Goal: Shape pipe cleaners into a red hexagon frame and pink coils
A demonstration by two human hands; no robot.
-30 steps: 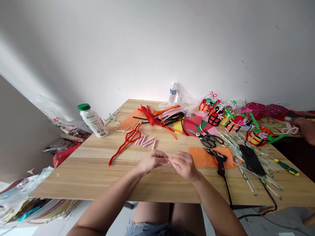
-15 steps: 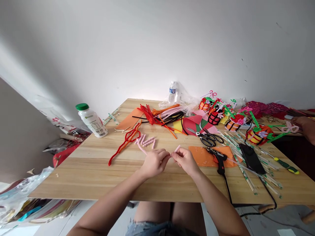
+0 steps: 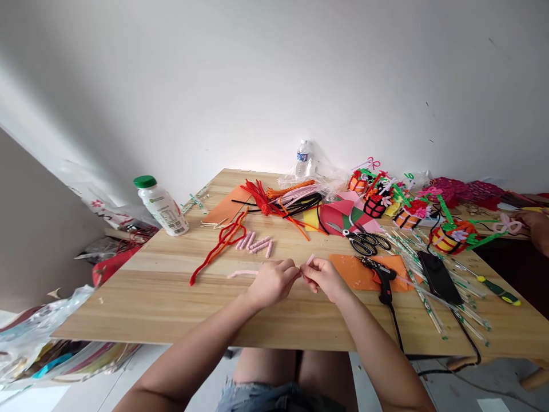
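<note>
A pink pipe cleaner runs through my left hand, its loose tail pointing left over the wood. My right hand pinches the same pink strand close by, and a short pink end sticks up above those fingers. The fingertips of both hands meet, so the part between them is mostly hidden. Just beyond my left hand lie several tightly coiled pink pipe cleaners. To their left rest red pipe cleaners twisted together with an orange one.
Right of my hands are a hot glue gun on orange felt, scissors, a phone, glue sticks and a screwdriver. Small flower baskets stand behind. A white bottle stands left. Another person's hand shows far right.
The pink pipe cleaner's tail has swung down and left, away from the coiled pieces. Both hands stay pinched together near the same spot.
</note>
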